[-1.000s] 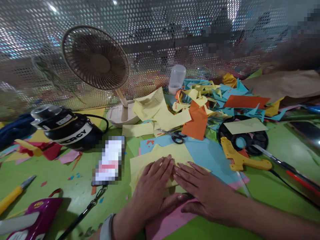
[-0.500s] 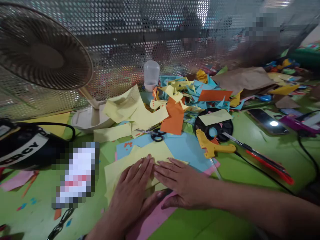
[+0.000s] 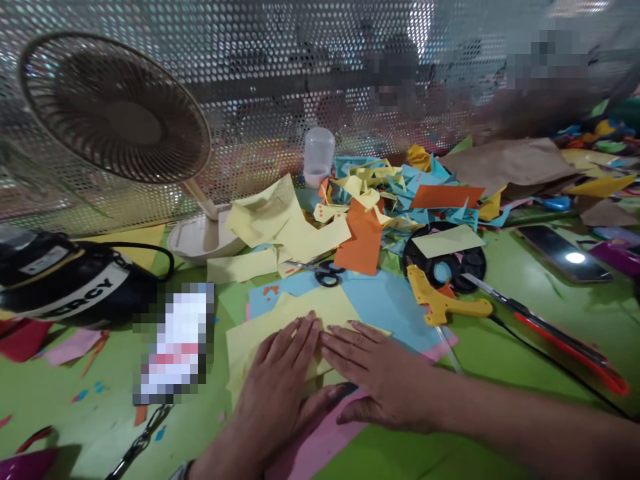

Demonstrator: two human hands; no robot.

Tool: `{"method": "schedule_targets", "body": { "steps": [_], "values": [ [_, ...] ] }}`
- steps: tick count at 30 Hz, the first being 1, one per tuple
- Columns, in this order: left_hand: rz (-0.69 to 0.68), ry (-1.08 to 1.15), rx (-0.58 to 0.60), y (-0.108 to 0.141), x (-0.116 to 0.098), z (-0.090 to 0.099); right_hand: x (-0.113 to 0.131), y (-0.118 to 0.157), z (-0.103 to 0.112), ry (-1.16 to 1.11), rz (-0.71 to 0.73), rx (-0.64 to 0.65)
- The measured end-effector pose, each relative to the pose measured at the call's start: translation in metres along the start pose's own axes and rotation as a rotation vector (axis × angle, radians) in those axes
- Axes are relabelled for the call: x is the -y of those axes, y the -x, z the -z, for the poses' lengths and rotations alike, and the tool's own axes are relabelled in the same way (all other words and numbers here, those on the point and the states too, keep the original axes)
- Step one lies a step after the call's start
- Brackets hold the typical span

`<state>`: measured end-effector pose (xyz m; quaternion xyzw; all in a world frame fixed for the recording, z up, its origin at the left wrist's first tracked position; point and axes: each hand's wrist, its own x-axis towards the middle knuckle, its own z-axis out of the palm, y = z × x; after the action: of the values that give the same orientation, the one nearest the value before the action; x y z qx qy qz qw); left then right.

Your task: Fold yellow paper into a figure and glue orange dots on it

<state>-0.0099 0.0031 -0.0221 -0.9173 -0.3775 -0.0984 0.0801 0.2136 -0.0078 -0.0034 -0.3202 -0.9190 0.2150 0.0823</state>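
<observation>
My left hand [image 3: 283,383] lies flat, fingers stretched out, on pale yellow paper [image 3: 250,333]. Beside it, my right hand [image 3: 375,373] is spread palm down with its fingertips on the same paper, close to the left fingertips. Both thumbs point toward each other near a dark, mostly hidden patch between the hands. Blue paper [image 3: 373,300] lies under the yellow sheet, and pink paper [image 3: 320,440] shows below the hands. Black-handled scissors [image 3: 327,273] rest just beyond the yellow paper. Neither hand grips anything.
A yellow glue gun [image 3: 445,303], a black spool [image 3: 473,263] and a red-black cutter [image 3: 560,343] lie right. Paper scraps [image 3: 357,233] are heaped behind. A fan [image 3: 135,123], black bag [image 3: 85,280] and blurred-out card [image 3: 175,347] stand or lie left; a phone [image 3: 560,252] lies far right.
The view has shifted, so the whole scene sits further right and slightly lower. Both hands remain flat on the yellow paper in nearly the same pose.
</observation>
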Motion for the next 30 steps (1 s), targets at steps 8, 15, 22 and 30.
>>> {"method": "schedule_targets", "body": {
  "steps": [8, 15, 22, 30],
  "values": [
    [0.003, 0.025, -0.021, 0.0001, -0.0004, 0.0005, 0.0012, -0.0014, 0.0003, 0.002, -0.021, 0.034],
    [0.0, 0.019, -0.023, -0.0018, -0.0014, 0.0017, 0.0, -0.0025, 0.0039, 0.005, -0.008, 0.09],
    [0.0, 0.013, -0.029, -0.0008, -0.0001, -0.0002, -0.0009, 0.0006, 0.0034, -0.006, -0.022, 0.078],
    [0.029, 0.055, 0.015, -0.0019, -0.0019, 0.003, -0.0015, 0.0053, 0.0039, -0.054, -0.066, 0.077]
  ]
}}
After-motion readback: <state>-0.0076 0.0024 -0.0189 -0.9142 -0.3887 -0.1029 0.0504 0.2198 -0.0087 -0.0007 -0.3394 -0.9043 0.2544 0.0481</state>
